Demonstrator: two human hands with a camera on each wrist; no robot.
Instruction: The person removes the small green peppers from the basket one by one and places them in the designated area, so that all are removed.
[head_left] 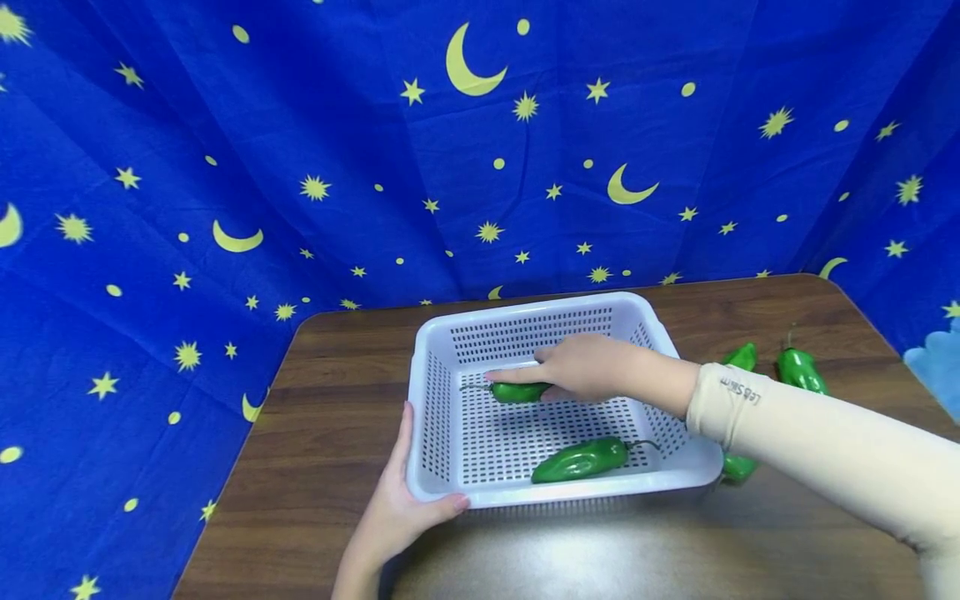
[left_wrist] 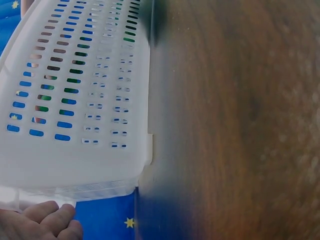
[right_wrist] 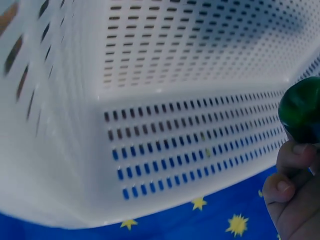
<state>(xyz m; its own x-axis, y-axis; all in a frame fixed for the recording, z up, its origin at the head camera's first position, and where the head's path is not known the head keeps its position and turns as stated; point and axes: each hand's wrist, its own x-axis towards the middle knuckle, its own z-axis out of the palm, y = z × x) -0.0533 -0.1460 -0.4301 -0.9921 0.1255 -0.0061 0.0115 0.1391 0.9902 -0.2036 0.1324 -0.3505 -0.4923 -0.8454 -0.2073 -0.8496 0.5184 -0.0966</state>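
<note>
The pepper (head_left: 519, 393) at the right fingers (head_left: 525, 375) looks smooth and glossy. Around them, the basket (head_left: 525, 496) seems smooth plastic. Below, the desk (head_left: 337, 392) looks wood-grained; beyond hangs matt cloth (head_left: 375, 125).

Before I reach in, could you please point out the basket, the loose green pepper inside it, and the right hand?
Basket (head_left: 562, 495): head view, on its near rim.
Loose green pepper (head_left: 580, 461): head view, mid-body.
Right hand (head_left: 587, 367): head view, back of the hand.

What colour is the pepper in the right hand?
The pepper is green, clearest in the head view.
</note>
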